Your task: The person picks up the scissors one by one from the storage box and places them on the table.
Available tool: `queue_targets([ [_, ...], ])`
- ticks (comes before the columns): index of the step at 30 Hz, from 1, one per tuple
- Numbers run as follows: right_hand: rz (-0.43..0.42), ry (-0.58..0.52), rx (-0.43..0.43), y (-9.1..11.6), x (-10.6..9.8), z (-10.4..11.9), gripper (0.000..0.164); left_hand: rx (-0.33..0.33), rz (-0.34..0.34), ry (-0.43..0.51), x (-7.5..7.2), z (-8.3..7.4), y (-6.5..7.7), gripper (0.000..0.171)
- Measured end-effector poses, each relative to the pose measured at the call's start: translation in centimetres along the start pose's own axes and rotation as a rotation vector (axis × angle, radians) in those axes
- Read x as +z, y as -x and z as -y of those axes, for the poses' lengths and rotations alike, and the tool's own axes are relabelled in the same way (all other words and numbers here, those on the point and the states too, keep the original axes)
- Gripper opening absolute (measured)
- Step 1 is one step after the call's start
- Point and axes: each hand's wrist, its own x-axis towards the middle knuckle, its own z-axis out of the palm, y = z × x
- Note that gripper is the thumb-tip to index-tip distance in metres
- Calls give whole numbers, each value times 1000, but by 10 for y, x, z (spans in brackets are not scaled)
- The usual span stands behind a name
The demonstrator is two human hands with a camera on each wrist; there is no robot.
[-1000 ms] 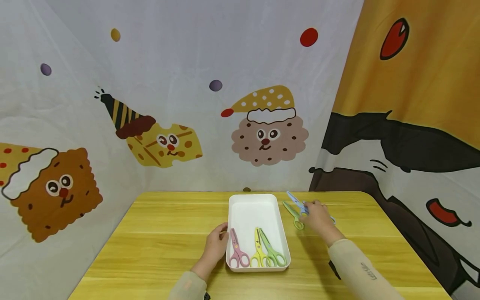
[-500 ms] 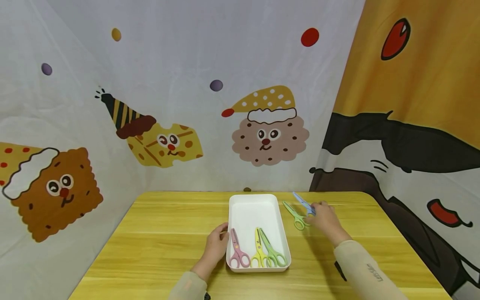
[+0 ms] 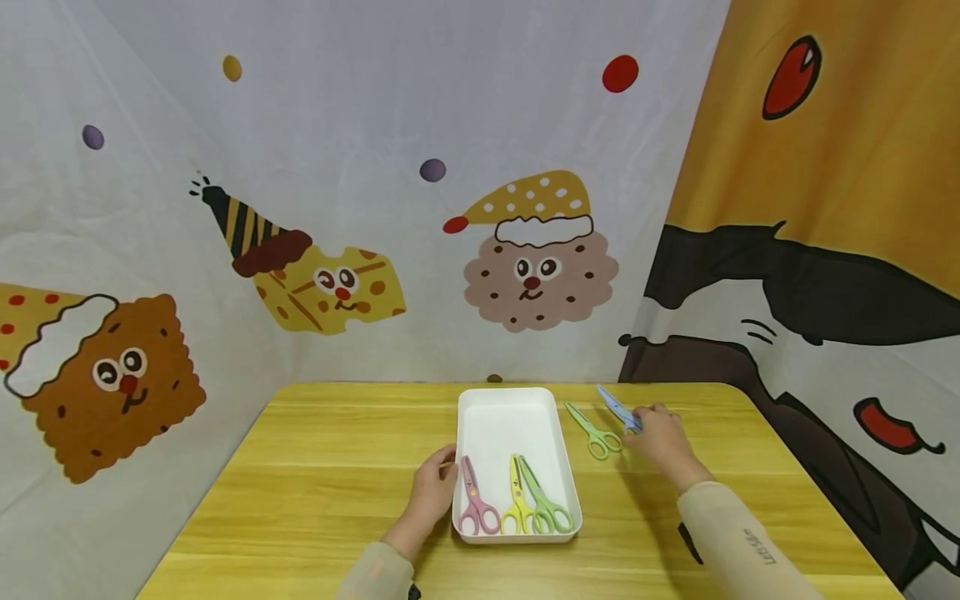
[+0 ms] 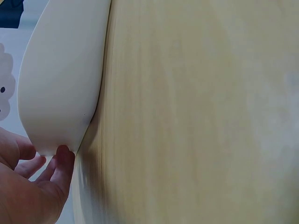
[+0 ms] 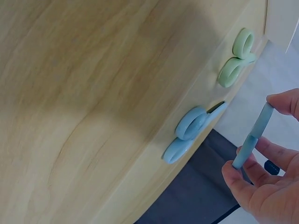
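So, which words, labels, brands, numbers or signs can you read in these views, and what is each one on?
"Let...": dark lettering on the right sleeve; that start is my best reading, the rest is too small and blurred.
Pink scissors and yellow scissors: tiny dark marks, too small to read.
Backdrop: cartoon drawings, no lettering seen.
I can read no other text or numbers.

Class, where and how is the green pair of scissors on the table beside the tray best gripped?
Probably by the handle loops, from the near right: the green scissors lie flat, loops nearest, blades pointing away, with the tray to their left.
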Motion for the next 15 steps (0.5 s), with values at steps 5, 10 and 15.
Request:
queue_targets([
  [5, 12, 1, 17, -1, 0, -6, 56, -4, -3, -5, 0, -1, 0, 37],
  [10, -1, 3, 2, 0, -4, -8, 53, 2, -5, -8, -1, -1, 0, 37],
  [15, 11, 3, 20, 1, -4, -12, 57, -4, -4, -12, -1, -2, 1, 37],
])
